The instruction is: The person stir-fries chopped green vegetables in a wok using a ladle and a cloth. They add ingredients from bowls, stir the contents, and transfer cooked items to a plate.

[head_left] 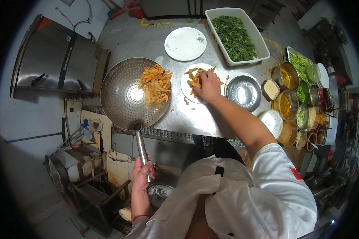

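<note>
My left hand [143, 171] is closed round the metal handle of a large perforated strainer ladle [119, 89]. Golden-brown fried pieces [156, 85] lie heaped on the ladle's right side. My right hand [209, 86] is over a white plate [187, 94], its fingers on more fried pieces [194, 78]; whether it grips any is hidden beneath the palm. A few crumbs lie on the steel table [194, 122] near the plate's lower edge. An empty steel bowl [243, 92] stands just right of that plate, and a second white plate [185, 44] with small specks lies behind it.
A white plastic tub [261, 58] of chopped greens stands at the back. Crowded along the right are steel pots of yellow liquid [285, 77], several bowls of ingredients and a tray of green stalks [299, 64]. A steel steamer cabinet [48, 59] is at the left.
</note>
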